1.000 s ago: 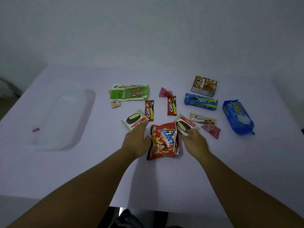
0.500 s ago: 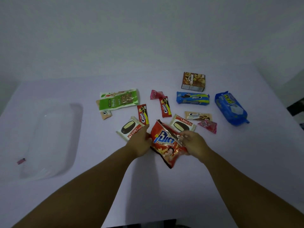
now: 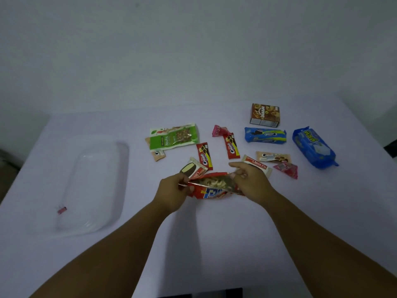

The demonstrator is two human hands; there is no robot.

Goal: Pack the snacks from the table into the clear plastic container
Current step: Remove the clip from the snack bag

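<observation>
Both hands (image 3: 214,186) pinch the red snack bag (image 3: 211,189).

Bare lane left, clutter far right

Bare white table (image 3: 137,211) lies open between both hands and the clear plastic container (image 3: 92,188) at left; scattered snack packets, a green nut pouch (image 3: 174,136) among them, crowd the far right.

A red chip bag (image 3: 212,188) with blue lettering is seen. The nuts pouch (image 3: 174,136) is coloured green and white, the biscuit box (image 3: 265,115) brown, the cookie pack (image 3: 313,147) blue, the bench (image 3: 214,233) pale lilac.
</observation>
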